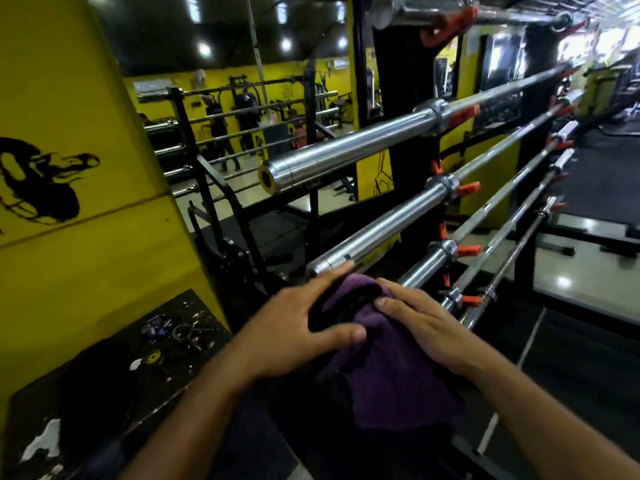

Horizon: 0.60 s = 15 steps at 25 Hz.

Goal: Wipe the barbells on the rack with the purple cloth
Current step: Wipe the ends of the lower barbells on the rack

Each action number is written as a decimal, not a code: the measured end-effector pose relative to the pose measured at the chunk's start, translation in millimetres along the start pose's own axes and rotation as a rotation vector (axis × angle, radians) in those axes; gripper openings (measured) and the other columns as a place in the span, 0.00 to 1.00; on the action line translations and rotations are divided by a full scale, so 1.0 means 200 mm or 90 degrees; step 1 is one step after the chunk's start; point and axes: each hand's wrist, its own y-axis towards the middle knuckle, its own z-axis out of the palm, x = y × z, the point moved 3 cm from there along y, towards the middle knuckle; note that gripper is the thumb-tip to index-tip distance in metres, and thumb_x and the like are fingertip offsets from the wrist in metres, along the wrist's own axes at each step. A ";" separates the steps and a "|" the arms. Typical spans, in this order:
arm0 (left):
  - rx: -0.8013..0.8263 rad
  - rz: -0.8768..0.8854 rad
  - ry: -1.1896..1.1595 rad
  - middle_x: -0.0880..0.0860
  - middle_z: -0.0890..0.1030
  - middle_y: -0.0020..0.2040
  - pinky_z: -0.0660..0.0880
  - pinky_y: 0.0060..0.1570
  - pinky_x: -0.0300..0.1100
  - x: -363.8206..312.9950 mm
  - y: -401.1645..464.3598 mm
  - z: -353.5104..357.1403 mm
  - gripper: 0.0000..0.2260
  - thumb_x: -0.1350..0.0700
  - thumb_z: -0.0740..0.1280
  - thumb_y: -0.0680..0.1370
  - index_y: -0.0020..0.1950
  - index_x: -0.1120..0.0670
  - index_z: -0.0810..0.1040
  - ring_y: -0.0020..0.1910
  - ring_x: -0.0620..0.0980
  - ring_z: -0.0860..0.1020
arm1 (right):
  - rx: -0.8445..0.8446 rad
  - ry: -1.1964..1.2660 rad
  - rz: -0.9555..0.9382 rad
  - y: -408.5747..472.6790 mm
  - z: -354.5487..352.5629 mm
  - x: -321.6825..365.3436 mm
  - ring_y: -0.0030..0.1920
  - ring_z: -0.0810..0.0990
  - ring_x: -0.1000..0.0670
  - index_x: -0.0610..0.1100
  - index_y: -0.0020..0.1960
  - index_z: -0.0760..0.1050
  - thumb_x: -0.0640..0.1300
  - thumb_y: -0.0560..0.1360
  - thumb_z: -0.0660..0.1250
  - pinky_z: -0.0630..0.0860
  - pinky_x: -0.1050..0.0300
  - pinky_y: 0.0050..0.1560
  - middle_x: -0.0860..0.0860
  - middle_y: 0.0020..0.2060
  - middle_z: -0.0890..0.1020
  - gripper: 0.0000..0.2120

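My left hand [294, 327] and right hand [420, 323] gripping the purple cloth [388, 375], fingers curling round it, beside chrome barbells [374, 233] on the rack [401, 81]

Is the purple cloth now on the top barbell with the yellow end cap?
No, the purple cloth is held low by both hands, left hand and right hand, well below that top barbell.
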 end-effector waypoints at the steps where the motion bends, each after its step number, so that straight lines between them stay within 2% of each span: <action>1: 0.003 -0.033 -0.054 0.36 0.78 0.64 0.76 0.63 0.43 0.03 -0.06 0.11 0.29 0.33 0.70 0.72 0.70 0.28 0.64 0.61 0.33 0.76 | 0.030 -0.028 0.035 -0.03 -0.02 -0.01 0.53 0.80 0.46 0.38 0.60 0.78 0.46 0.84 0.61 0.74 0.40 0.59 0.38 0.54 0.81 0.14; 4: -0.036 -0.085 -0.159 0.40 0.83 0.56 0.78 0.56 0.50 0.11 -0.12 0.31 0.18 0.42 0.72 0.76 0.65 0.38 0.74 0.55 0.38 0.81 | 0.106 -0.203 0.062 -0.09 -0.07 -0.04 0.51 0.83 0.48 0.45 0.57 0.80 0.49 0.84 0.60 0.79 0.42 0.54 0.48 0.49 0.84 0.12; 6: -0.028 -0.087 -0.153 0.43 0.82 0.54 0.78 0.54 0.51 0.10 -0.11 0.37 0.13 0.43 0.67 0.79 0.63 0.43 0.74 0.52 0.40 0.80 | 0.084 -0.232 0.049 -0.13 -0.09 -0.10 0.50 0.82 0.48 0.45 0.58 0.78 0.52 0.84 0.59 0.79 0.42 0.51 0.49 0.50 0.83 0.13; 8: -0.022 -0.082 -0.105 0.43 0.79 0.51 0.77 0.52 0.51 0.08 -0.07 0.38 0.09 0.44 0.64 0.81 0.58 0.45 0.71 0.50 0.40 0.78 | -0.042 -0.228 0.040 -0.21 -0.09 -0.19 0.52 0.81 0.50 0.49 0.61 0.77 0.51 0.83 0.60 0.80 0.48 0.51 0.52 0.52 0.82 0.11; 9: -0.024 -0.082 -0.092 0.43 0.79 0.51 0.77 0.51 0.51 0.06 -0.05 0.38 0.08 0.45 0.64 0.81 0.57 0.45 0.69 0.49 0.41 0.78 | -0.168 -0.209 0.063 -0.26 -0.09 -0.26 0.51 0.81 0.52 0.52 0.61 0.76 0.49 0.83 0.62 0.79 0.52 0.50 0.53 0.53 0.81 0.09; 10: -0.033 -0.084 -0.087 0.44 0.79 0.50 0.77 0.51 0.51 0.04 -0.02 0.38 0.07 0.46 0.63 0.81 0.56 0.45 0.68 0.49 0.43 0.78 | -0.303 -0.136 0.125 -0.33 -0.06 -0.33 0.48 0.81 0.53 0.55 0.59 0.76 0.48 0.83 0.63 0.79 0.53 0.47 0.51 0.53 0.81 0.07; 11: -0.046 -0.085 -0.079 0.45 0.79 0.50 0.77 0.50 0.52 0.00 0.00 0.38 0.08 0.46 0.63 0.81 0.57 0.45 0.67 0.49 0.46 0.79 | -0.420 0.018 0.212 -0.40 -0.02 -0.42 0.45 0.81 0.51 0.54 0.57 0.76 0.49 0.82 0.64 0.79 0.52 0.45 0.48 0.53 0.81 0.05; 12: -0.057 -0.080 -0.062 0.46 0.80 0.51 0.77 0.50 0.52 -0.04 0.02 0.40 0.09 0.46 0.63 0.81 0.58 0.45 0.66 0.50 0.51 0.80 | -0.482 0.224 0.305 -0.44 0.04 -0.48 0.44 0.81 0.49 0.51 0.56 0.76 0.51 0.82 0.63 0.78 0.49 0.44 0.44 0.51 0.80 0.07; 13: -0.056 -0.063 -0.030 0.48 0.81 0.52 0.76 0.50 0.53 -0.09 0.04 0.43 0.11 0.46 0.62 0.81 0.60 0.44 0.65 0.51 0.55 0.80 | -0.487 0.420 0.381 -0.47 0.10 -0.53 0.45 0.81 0.45 0.48 0.56 0.78 0.56 0.81 0.62 0.78 0.47 0.46 0.41 0.50 0.80 0.13; 14: -0.041 -0.033 0.011 0.50 0.81 0.55 0.76 0.50 0.53 -0.13 0.05 0.48 0.13 0.46 0.62 0.81 0.62 0.44 0.64 0.53 0.58 0.80 | -0.479 0.549 0.423 -0.49 0.16 -0.53 0.45 0.82 0.43 0.45 0.55 0.80 0.60 0.79 0.61 0.78 0.46 0.48 0.40 0.48 0.81 0.19; 15: -0.009 0.005 0.052 0.51 0.81 0.57 0.76 0.50 0.53 -0.18 0.05 0.54 0.15 0.46 0.63 0.80 0.64 0.44 0.62 0.55 0.59 0.79 | -0.492 0.613 0.431 -0.48 0.18 -0.51 0.43 0.83 0.42 0.45 0.50 0.82 0.63 0.78 0.60 0.79 0.48 0.47 0.41 0.45 0.83 0.23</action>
